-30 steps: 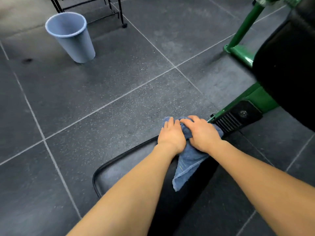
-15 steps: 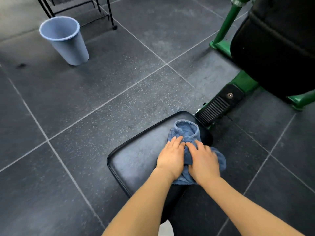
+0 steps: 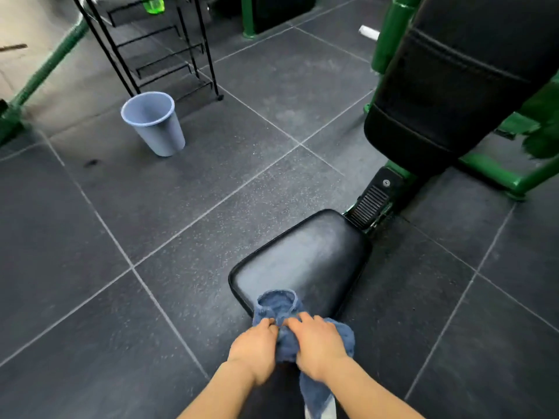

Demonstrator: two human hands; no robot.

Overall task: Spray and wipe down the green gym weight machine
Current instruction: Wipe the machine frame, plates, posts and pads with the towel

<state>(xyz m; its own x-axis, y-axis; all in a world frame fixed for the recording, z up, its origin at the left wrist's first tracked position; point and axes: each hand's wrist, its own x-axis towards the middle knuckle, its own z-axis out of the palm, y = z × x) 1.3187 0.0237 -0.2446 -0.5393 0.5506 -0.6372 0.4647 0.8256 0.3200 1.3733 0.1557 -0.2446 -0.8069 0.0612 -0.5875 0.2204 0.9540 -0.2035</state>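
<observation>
A: Where is the cloth (image 3: 281, 322)?

B: Bunched at the near edge of the seat pad (image 3: 305, 261), just ahead of my fingertips. Left hand (image 3: 254, 349) and right hand (image 3: 320, 346) both clutch its folds.

A: Handling?

B: Soft, light, floppy, I judge; a tail dangles below my right wrist. I'd grip the bunched middle.

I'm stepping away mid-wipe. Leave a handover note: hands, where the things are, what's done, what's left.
Left hand and right hand both grip the blue cloth, bunched at the near edge of the black seat pad.
Green spray bottle sits on the black rack, far left.
Done: the seat pad has a streaky sheen, so it looks wiped.
Left: black back pad and green frame, by my guess.
</observation>
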